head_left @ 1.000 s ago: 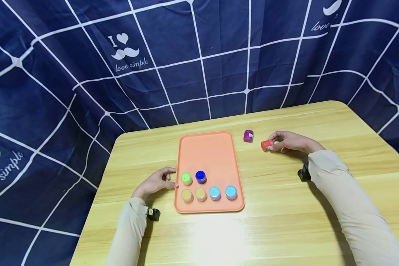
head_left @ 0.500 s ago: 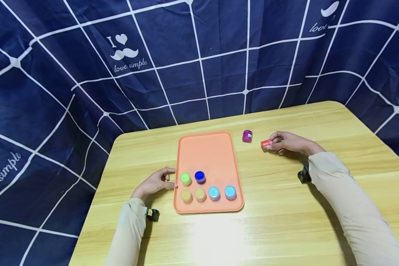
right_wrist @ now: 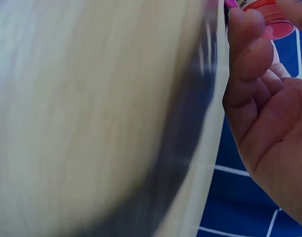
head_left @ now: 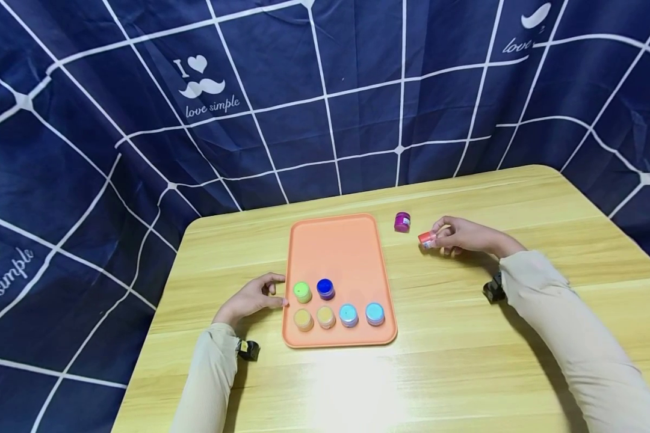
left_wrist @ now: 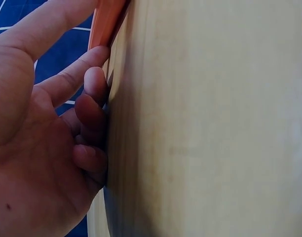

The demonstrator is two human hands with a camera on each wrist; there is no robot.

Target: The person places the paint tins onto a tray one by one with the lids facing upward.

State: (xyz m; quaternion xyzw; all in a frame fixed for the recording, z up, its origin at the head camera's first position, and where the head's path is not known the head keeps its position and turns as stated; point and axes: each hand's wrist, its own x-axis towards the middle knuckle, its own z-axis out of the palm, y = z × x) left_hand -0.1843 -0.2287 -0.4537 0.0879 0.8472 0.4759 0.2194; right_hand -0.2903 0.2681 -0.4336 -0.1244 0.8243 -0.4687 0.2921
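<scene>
My right hand (head_left: 460,234) pinches a small red-lidded jar (head_left: 425,239) between thumb and fingers, right of the tray. The jar is tilted on its side; in the right wrist view its clear red-pink body (right_wrist: 279,23) shows, partly cut off. My left hand (head_left: 254,297) touches the left rim of an orange tray (head_left: 333,240) with thumb and forefinger, its other fingers loosely bent. On the tray, two yellow jars (head_left: 303,319) and two light blue jars (head_left: 348,315) form the near row. A green jar (head_left: 302,292) and a dark blue jar (head_left: 325,288) stand behind the yellow ones.
A purple jar (head_left: 402,222) lies on its side on the wooden table (head_left: 455,337), between the tray's far right corner and my right hand. A dark blue curtain (head_left: 281,120) with white lines hangs behind the table and at both sides.
My right hand has shifted slightly left and nearer with the red-lidded jar, which is now tilted differently. My left hand stays at the tray rim.
</scene>
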